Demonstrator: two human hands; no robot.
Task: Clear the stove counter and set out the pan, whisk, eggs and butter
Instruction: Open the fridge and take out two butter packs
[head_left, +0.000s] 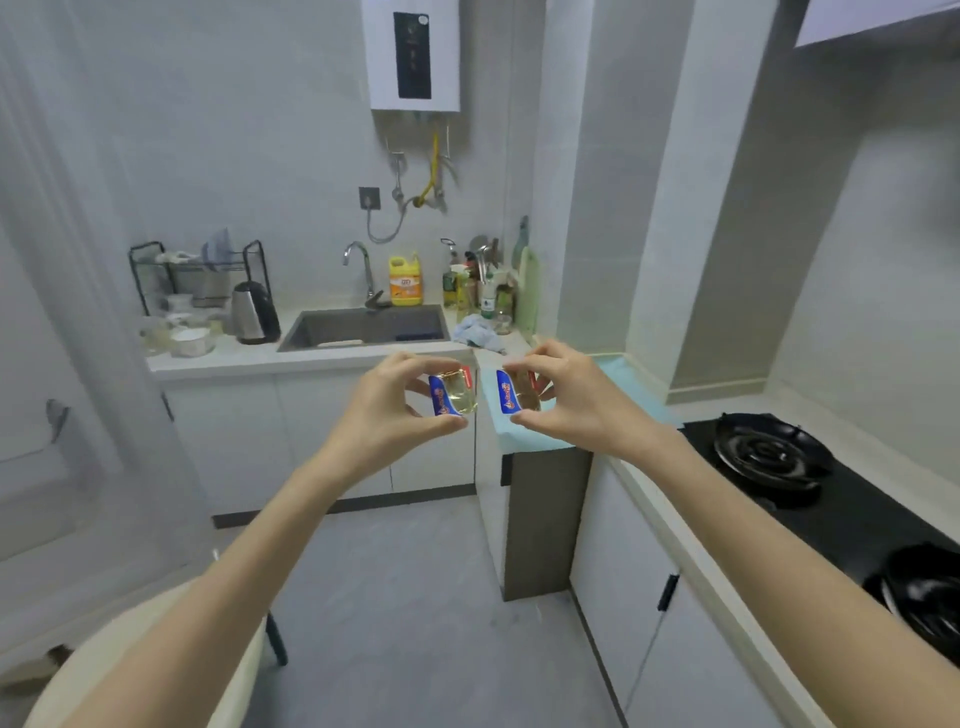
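I count two small butter portions, one per hand, both raised in mid-air over the grey floor in front of me. My left hand (387, 410) pinches a gold-foil butter pat with a blue-and-red label (453, 395) between thumb below and fingers (410, 364) above; the grip is narrow, closed on the packet edges. My right hand (566, 400) holds the second gold-foil butter pat (514, 396) the same way, thumb under, fingers curled over the top. The two packets sit near each other, apart, labels facing me. Foil looks shiny and crinkled; shape roughly square.

To the right, the white stone table (691, 551) carries a black glass stove top (831, 514) with two round black burners (769, 457), both bare. A pale blue cloth mat (623, 384) covers the table end beyond the stove.

On the far wall: one dark rectangular sink (363, 327), one curved chrome tap (358, 265), one yellow plastic detergent jug (406, 280), one steel-and-black kettle (254, 312), one black wire rack (200, 275), a cluster of bottles I cannot count, one crumpled pale rag (475, 332). One white wall heater (413, 54) hangs above.
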